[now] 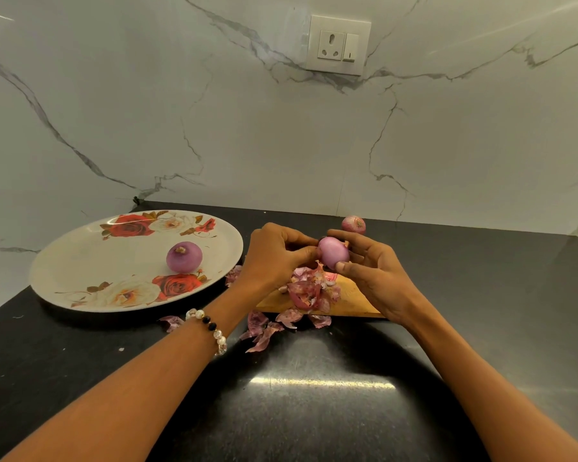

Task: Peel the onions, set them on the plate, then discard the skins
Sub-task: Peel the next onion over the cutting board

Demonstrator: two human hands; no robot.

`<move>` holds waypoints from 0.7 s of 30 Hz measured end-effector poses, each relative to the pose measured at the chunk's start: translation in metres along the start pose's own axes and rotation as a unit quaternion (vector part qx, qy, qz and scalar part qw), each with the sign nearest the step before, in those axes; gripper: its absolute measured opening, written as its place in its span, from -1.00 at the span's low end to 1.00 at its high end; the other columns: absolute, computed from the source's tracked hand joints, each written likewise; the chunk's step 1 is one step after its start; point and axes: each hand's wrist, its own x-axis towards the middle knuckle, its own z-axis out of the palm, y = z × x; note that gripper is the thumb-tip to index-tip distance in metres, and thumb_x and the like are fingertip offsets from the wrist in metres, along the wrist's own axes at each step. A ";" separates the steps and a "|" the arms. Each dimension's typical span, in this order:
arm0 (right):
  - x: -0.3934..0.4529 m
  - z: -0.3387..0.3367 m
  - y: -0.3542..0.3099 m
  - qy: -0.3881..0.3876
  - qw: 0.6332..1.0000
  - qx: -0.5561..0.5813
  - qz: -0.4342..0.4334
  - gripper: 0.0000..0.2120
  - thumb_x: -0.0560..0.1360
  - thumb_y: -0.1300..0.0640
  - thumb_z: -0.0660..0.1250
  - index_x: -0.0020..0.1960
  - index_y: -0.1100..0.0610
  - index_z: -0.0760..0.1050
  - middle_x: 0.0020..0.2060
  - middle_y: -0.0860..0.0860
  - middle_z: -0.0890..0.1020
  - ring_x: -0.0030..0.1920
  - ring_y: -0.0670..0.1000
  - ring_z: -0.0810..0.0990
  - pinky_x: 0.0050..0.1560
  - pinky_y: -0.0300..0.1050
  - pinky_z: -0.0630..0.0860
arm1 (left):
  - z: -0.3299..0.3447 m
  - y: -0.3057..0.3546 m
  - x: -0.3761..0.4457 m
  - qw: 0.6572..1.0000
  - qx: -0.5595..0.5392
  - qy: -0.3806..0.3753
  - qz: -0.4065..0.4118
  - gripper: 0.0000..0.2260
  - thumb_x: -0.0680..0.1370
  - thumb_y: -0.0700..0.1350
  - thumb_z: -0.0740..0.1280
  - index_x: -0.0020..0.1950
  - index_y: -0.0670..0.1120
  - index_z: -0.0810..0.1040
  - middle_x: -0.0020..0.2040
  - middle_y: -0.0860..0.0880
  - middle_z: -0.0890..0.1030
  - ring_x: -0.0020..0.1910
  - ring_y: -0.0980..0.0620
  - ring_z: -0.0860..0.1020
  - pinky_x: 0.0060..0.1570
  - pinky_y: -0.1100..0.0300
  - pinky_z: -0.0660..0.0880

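A purple onion [332, 253] is held between both hands above a wooden cutting board [351, 300]. My right hand [371, 271] grips it from the right, fingers and thumb curled round it. My left hand [277, 255] pinches at its left side with curled fingers. A pile of onion skins [309, 291] lies on the board under the hands, with more skins [261, 331] scattered on the counter in front. One peeled onion [184, 257] sits on the floral plate [80, 261] at the left. Another onion [353, 224], still in its skin, rests behind the hands.
The black counter [314, 411] runs from the marble wall to the near edge. A wall socket [338, 45] is high up at the back. A stray skin piece [172, 323] lies by the plate's front rim.
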 end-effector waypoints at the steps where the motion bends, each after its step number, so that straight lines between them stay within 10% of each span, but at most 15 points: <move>1: 0.000 0.000 0.001 0.001 1.000 -0.017 -0.004 -0.54 0.46 0.43 0.37 0.27 0.05 0.52 0.23 0.10 0.60 0.26 0.12 0.57 0.30 0.14 0.49 | 0.000 0.000 0.000 1.000 0.019 0.005 0.009 -0.80 0.46 -0.10 0.47 0.05 -0.12 0.68 -0.11 -0.02 0.70 -0.25 0.24 0.60 -0.19 0.47 0.51; 15: -0.004 0.005 -0.008 -0.020 0.993 -0.113 -0.029 -0.47 0.45 0.45 0.40 0.27 -0.01 0.46 0.22 -0.05 0.57 0.26 -0.02 0.55 0.18 -0.23 0.53 | 0.003 -0.006 0.000 0.980 0.151 0.022 0.125 -0.93 0.43 -0.14 0.45 -0.15 -0.12 0.65 -0.27 -0.02 0.64 -0.32 0.12 0.53 -0.22 0.20 0.56; 21: -0.003 0.004 -0.006 -0.005 0.999 -0.027 -0.030 -0.48 0.43 0.49 0.39 0.27 0.06 0.52 0.21 0.03 0.61 0.24 0.07 0.58 0.24 0.01 0.55 | 0.002 0.000 -0.001 0.998 0.038 0.016 0.041 -0.98 0.47 -0.19 0.40 -0.17 -0.10 0.60 -0.30 0.02 0.61 -0.35 0.16 0.59 -0.35 0.41 0.48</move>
